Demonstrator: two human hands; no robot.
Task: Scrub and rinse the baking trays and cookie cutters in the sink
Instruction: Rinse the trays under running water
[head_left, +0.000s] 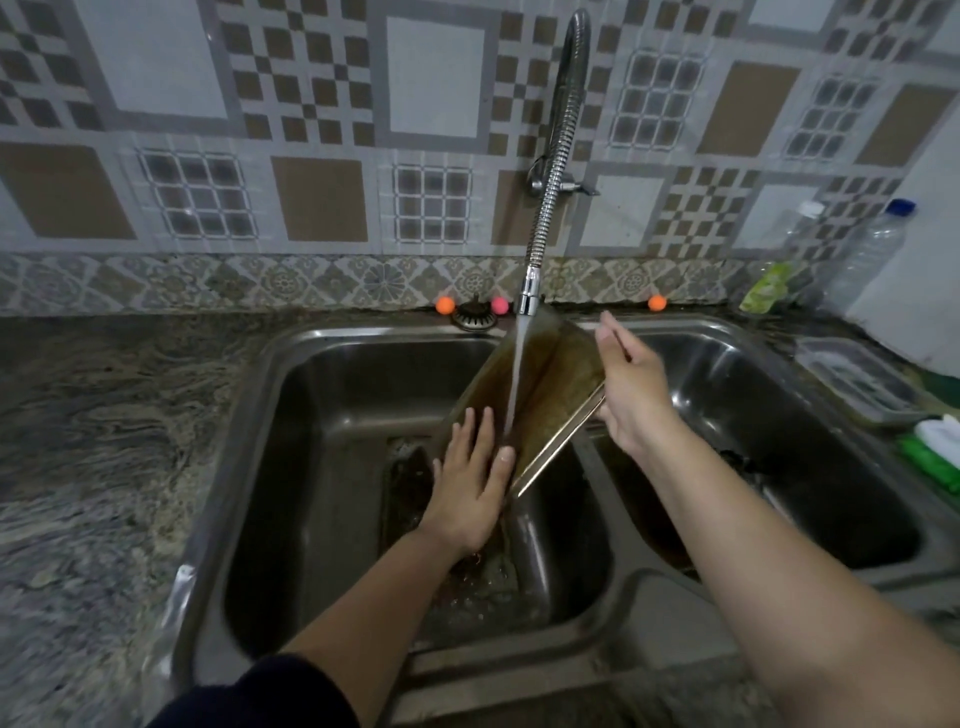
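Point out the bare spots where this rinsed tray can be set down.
The granite counter left of the sink lies bare, from the backsplash to the near edge. The right basin has open floor near its back wall. Right of the sink is crowded: a lidded container, bottles, a green sponge.

No legible text, label, brand, number or sign is found in this view. The green packet (763, 288) standing at the back right of the counter carries printing, but it is too blurred to read. The two clear plastic bottles (867, 257) beside it show no readable label. The wall tiles (322, 200) bear only geometric and floral patterns, no lettering. The tap (545, 218) and the sink (291, 364) show no readable maker's mark.
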